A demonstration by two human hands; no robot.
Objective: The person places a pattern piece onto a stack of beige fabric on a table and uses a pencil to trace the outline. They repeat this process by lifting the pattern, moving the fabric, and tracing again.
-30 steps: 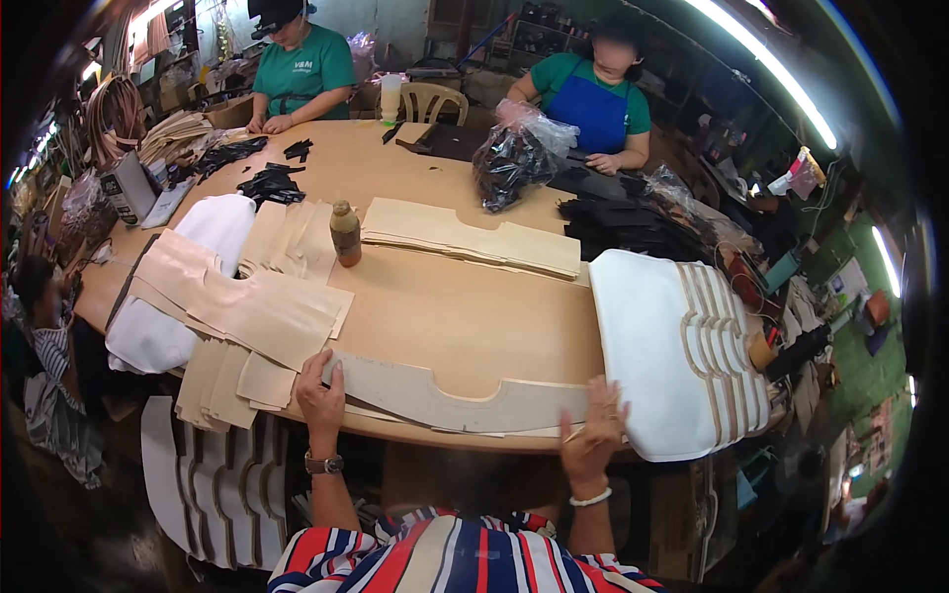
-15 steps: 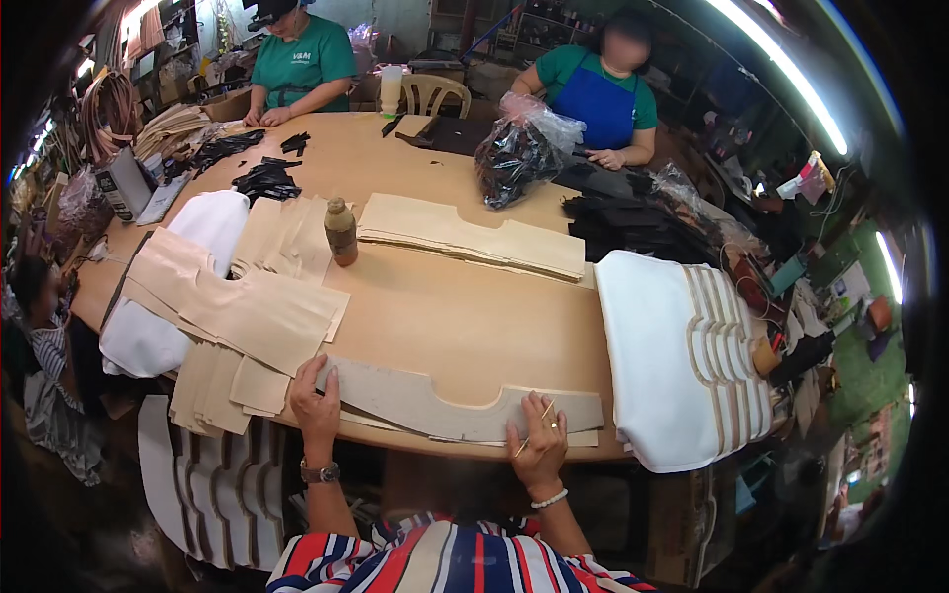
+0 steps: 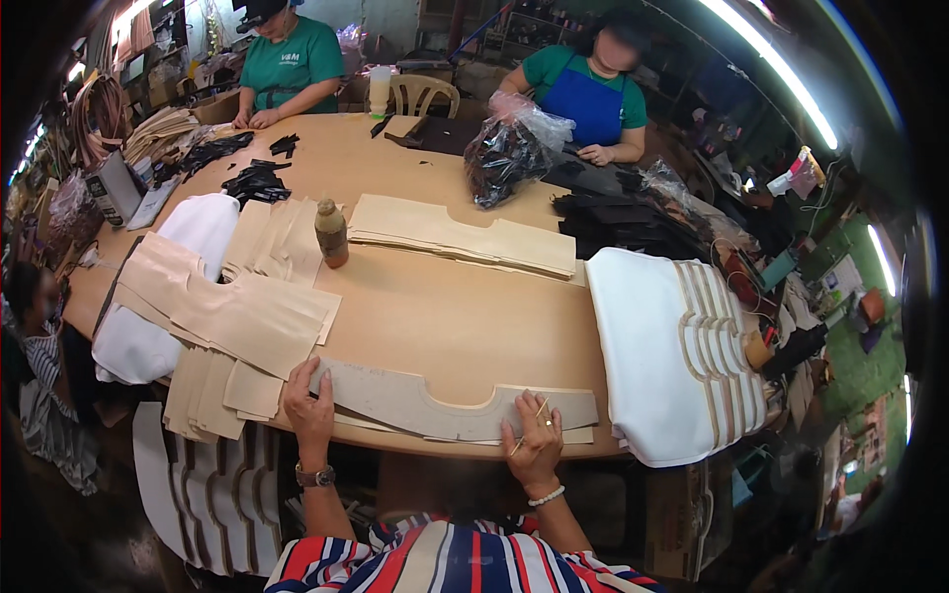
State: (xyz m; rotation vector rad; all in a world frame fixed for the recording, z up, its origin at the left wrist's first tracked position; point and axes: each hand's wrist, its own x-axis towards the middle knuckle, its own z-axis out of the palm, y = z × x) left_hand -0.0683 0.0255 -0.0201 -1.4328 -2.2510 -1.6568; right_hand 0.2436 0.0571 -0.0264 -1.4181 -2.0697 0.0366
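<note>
A long grey pattern board (image 3: pixel 455 421) with a curved notch in its far edge lies flat along the near edge of the table, over pale tan sheet material that peeks out beneath it. At the board's left end is my left hand (image 3: pixel 310 403), its thumb and fingers apart and touching the end. My right hand (image 3: pixel 534 445) rests on the board's right part, with a thin pale stick (image 3: pixel 516 447) held slantwise between its fingers. Close by my left hand, a pile of notched tan pieces (image 3: pixel 242 306) overlaps the table edge.
A brown-filled bottle (image 3: pixel 332 235) stands near another tan stack (image 3: pixel 465 237). White padded panels (image 3: pixel 647 356) lie at the right, with more hanging panels (image 3: pixel 208 494) below left. Across the table (image 3: pixel 415 306) two people work near a plastic bag (image 3: pixel 516 153) of black pieces.
The whole view has shifted slightly to the right, so things sit a little further left in it. Both hands keep their places on the board.
</note>
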